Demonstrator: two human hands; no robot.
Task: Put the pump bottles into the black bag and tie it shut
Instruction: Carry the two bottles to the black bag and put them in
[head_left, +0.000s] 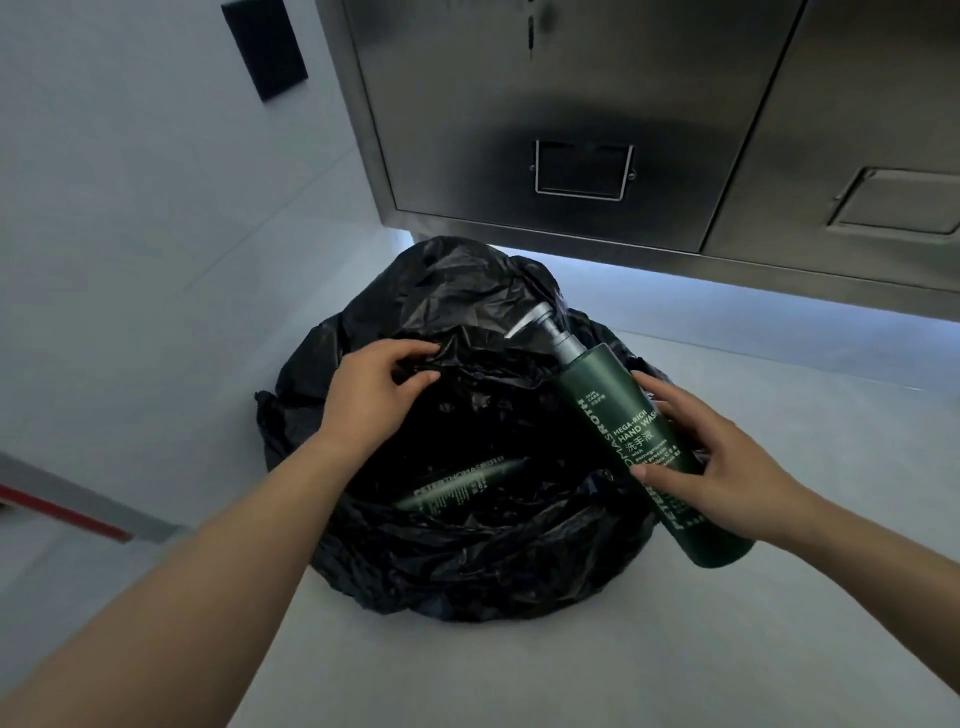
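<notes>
A black plastic bag lies open on a pale floor, its mouth facing up. My left hand pinches the far rim of the bag and holds the opening apart. A dark green pump bottle with pale lettering is tilted, its grey pump head pointing up and away over the bag's right edge. My right hand grips this bottle around its lower body. A second green pump bottle lies on its side inside the bag, partly hidden by folds.
A stainless steel cabinet with a recessed handle hangs just behind the bag, with a lit gap under it. A pale wall with a black panel stands on the left. A red strip runs along the floor at the left.
</notes>
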